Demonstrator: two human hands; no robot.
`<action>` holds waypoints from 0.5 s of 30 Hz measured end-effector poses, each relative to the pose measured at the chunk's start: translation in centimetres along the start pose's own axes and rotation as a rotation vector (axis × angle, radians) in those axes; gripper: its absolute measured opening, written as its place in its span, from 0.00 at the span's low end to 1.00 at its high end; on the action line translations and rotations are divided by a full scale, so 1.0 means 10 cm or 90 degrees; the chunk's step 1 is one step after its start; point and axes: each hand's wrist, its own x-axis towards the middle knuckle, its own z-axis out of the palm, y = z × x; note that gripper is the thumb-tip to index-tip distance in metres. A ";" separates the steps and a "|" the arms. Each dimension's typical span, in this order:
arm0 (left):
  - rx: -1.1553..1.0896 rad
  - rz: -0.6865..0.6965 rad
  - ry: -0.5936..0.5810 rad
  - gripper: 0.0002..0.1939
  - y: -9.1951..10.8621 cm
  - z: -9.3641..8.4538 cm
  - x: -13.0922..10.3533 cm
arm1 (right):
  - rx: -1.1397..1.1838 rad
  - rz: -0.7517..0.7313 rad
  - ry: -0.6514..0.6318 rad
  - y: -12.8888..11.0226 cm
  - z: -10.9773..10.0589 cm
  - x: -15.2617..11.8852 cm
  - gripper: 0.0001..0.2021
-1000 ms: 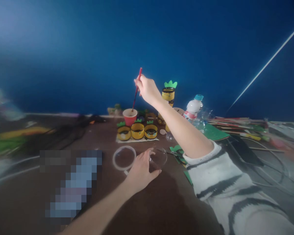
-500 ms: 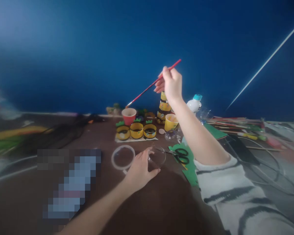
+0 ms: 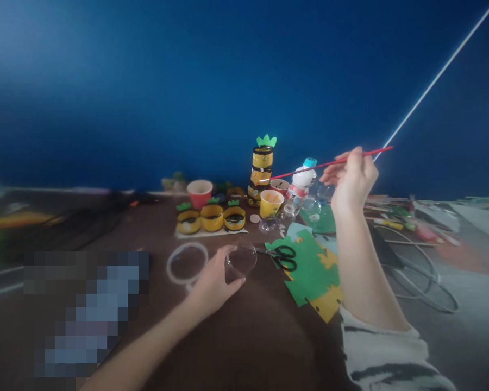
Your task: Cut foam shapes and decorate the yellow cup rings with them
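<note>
My left hand (image 3: 214,282) grips a clear round plastic piece (image 3: 241,260) low over the dark table, between thumb and fingers. In my right hand (image 3: 352,176) is a red paintbrush (image 3: 326,163), its tip pointing left, in front of a stacked yellow and black tower (image 3: 262,176) with a green paper crown. Below the tip stands a yellow cup (image 3: 272,203). Three yellow rings (image 3: 212,217) with green tops sit on a white strip. Beside my left hand lies a clear ring (image 3: 187,264). Black-handled scissors (image 3: 285,258) rest on green paper (image 3: 305,255).
A red cup (image 3: 199,193) stands behind the yellow rings. Right of the tower is a bottle with a blue cap (image 3: 303,179). A blurred-out rectangular object (image 3: 101,309) lies at left. Cables (image 3: 432,282) and sticks spread at right.
My right hand has moved right and down with the paintbrush, away from the red cup. The view has shifted slightly right, and the tower's green crown now shows. My left hand still holds the clear piece.
</note>
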 end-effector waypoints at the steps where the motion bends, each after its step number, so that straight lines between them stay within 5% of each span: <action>1: 0.002 -0.002 0.000 0.27 0.01 0.00 0.00 | -0.011 -0.025 0.022 -0.01 -0.03 -0.01 0.14; 6: 0.043 -0.001 -0.018 0.25 0.01 0.00 -0.01 | -0.134 -0.136 0.033 0.06 -0.06 -0.05 0.16; 15: 0.089 0.038 -0.007 0.24 0.01 0.07 -0.04 | -0.242 -0.110 -0.248 0.48 0.05 -0.09 0.16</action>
